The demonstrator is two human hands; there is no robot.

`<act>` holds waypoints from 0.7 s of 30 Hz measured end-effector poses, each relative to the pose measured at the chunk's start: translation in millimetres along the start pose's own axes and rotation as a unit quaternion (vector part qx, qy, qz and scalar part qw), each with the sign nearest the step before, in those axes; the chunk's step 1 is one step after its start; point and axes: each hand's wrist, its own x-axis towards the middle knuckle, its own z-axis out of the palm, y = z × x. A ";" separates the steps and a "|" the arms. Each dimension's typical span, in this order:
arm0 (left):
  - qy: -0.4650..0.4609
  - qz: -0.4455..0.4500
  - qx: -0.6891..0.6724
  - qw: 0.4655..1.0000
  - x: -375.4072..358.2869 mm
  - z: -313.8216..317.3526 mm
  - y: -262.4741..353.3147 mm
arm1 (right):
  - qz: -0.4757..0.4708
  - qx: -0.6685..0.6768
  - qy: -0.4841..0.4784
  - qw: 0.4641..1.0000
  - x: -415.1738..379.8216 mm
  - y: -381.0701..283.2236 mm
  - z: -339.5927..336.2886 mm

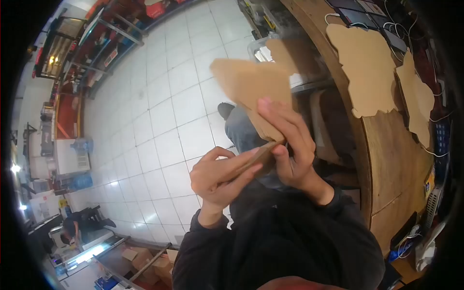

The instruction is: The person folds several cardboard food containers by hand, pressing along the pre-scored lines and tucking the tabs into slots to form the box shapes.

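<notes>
Between my two hands is a folded piece of brown cardboard [263, 84], held above my lap. Its upper part is a wide, angular panel, slightly blurred, and its lower part narrows to a bent flap. My left hand [222, 174] pinches the lower flap between thumb and fingers. Higher up and to the right, my right hand [292, 140] grips the cardboard near the fold, thumb below and fingers along the panel. On the wooden desk to the right lie a flat cardboard cutout [365, 72] with wavy edges and a second cutout [415, 96] beside it.
Phones or tablets [355, 19] with white cables lie at the far end of the curved wooden desk [396, 164]. White floor tiles [159, 92] spread ahead and left. Shelves [104, 48] line the far side. Another person [79, 227] is at lower left, near cardboard boxes [145, 263].
</notes>
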 end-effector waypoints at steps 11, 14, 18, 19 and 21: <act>0.035 0.024 -0.012 0.999 -6.6 3.2 3.7 | 0.106 0.279 -0.087 0.950 -1.5 5.4 -3.0; 0.045 -0.011 0.038 0.998 -3.4 10.5 16.3 | 0.175 0.338 -0.054 0.923 -19.5 18.3 4.2; 0.064 -0.130 0.073 0.987 -2.6 17.0 19.3 | 0.252 0.319 0.024 0.913 -19.2 14.4 17.3; 0.053 -0.142 0.089 0.984 -0.1 13.6 20.1 | 0.258 0.310 0.021 0.915 -16.9 12.8 17.0; 0.045 -0.161 0.107 0.980 4.3 2.3 21.3 | 0.267 0.303 0.013 0.915 -13.1 8.6 19.3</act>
